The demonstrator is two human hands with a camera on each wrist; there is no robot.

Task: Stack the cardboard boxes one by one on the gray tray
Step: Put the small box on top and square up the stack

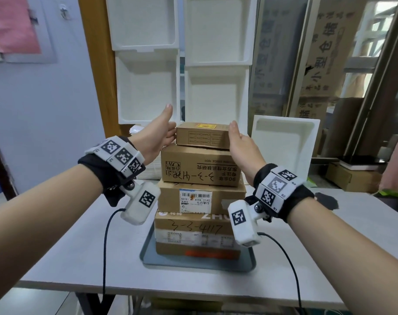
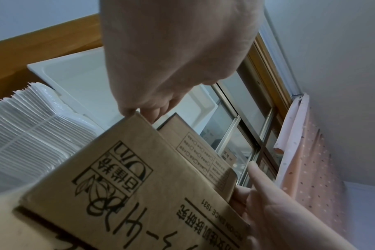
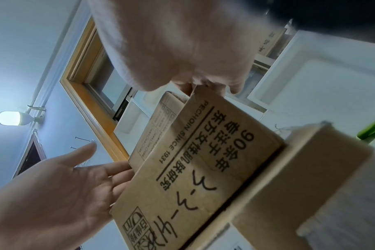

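Five cardboard boxes stand stacked on the gray tray (image 1: 248,262) on the bench (image 1: 57,246). Our left hand (image 1: 158,133) and right hand (image 1: 241,142) press flat, fingers straight, against the top box (image 1: 202,135). Uneven release could nudge it off-centre, toppling the tall stack.

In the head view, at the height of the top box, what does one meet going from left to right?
Left hand → top box → right hand → white foam tray leaning behind the table.
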